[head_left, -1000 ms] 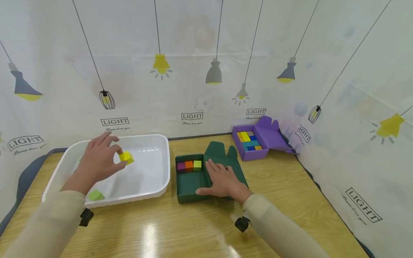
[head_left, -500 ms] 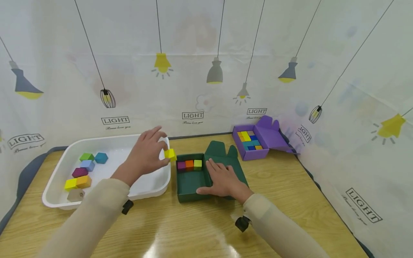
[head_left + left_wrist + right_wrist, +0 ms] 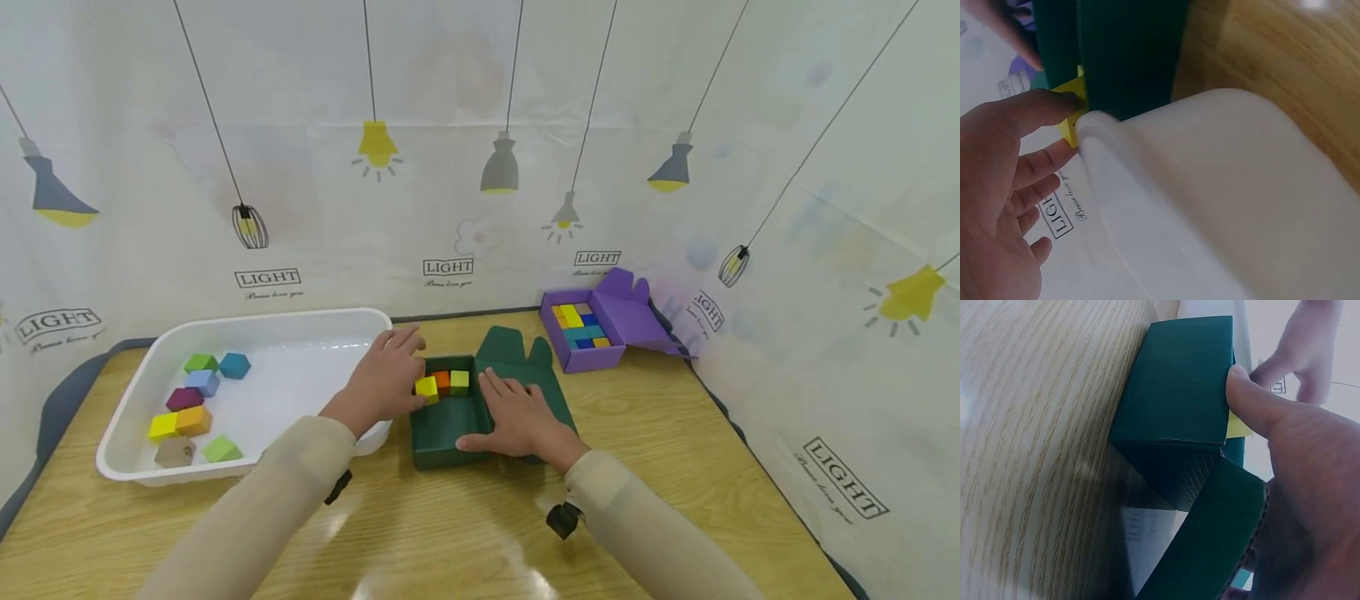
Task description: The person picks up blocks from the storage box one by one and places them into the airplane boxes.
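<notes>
My left hand point(image 3: 382, 379) pinches a yellow cube point(image 3: 427, 390) between thumb and index finger, over the left side of an opened green cardboard box point(image 3: 442, 457). In the left wrist view the yellow block point(image 3: 1067, 128) shows a small dark dot, and the other fingers are spread loosely. Along the box's back wall sit an orange cube point(image 3: 443, 381) and a lime cube point(image 3: 459, 383); the purple cube at their left is hidden. My right hand point(image 3: 521, 419) lies on the box's right side and lid point(image 3: 555, 408), its thumb point(image 3: 1247, 400) at the front rim.
On the left stands a white tray point(image 3: 300, 383) with several coloured blocks, among them a lime one point(image 3: 222, 450) and a teal one point(image 3: 235, 366). A purple box point(image 3: 592, 360), its lid open, holds several blocks at the back right. A printed curtain hangs behind.
My left hand has carried the yellow cube rightward from above the white tray to the green box and lowered it there. The right hand has stayed in place.
</notes>
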The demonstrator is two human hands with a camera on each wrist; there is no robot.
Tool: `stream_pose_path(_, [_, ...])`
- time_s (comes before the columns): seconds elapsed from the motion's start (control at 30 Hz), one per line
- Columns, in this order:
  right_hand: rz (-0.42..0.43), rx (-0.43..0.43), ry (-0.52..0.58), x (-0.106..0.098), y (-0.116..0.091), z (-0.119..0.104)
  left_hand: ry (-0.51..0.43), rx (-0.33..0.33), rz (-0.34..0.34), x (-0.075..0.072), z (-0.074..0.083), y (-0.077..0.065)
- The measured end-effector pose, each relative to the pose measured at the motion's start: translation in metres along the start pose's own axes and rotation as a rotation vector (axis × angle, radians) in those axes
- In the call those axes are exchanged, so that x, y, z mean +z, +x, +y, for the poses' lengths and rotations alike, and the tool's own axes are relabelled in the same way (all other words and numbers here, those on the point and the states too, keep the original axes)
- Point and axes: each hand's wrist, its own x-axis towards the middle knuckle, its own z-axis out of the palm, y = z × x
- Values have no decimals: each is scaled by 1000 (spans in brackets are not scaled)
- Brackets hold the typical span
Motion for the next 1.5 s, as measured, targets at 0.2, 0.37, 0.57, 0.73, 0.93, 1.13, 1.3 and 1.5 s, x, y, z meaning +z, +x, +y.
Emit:
stream_pose_path(0.2, [-2,1,-9,0,0,-1,30,-23,-51,13,2,3])
stream_pose_path(0.37, [3,-2,-15,-1,0,0,85,-49,-80,20,5,7])
stream_pose_path(0.57, [9,-9,-14,-1,0,-1,125,-62,-128,22,10,7])
stream_pose_path(0.73, [12,-12,-15,-1,0,-1,130,-84,-138,25,11,8])
stream_pose_path(0.93, [11,-11,-20,-1,0,-2,143,-79,-139,25,12,8])
stream_pose_path(1.13, [1,-7,-19,1,1,0,69,-46,-26,8,3,4])
stream_pose_path(1.3, [4,-11,-8,0,0,0,-6,-45,82,-12,-23,-9])
stream_pose_path(1.5, [10,-17,1,0,-2,1,-41,-118,136,-21,-68,-39])
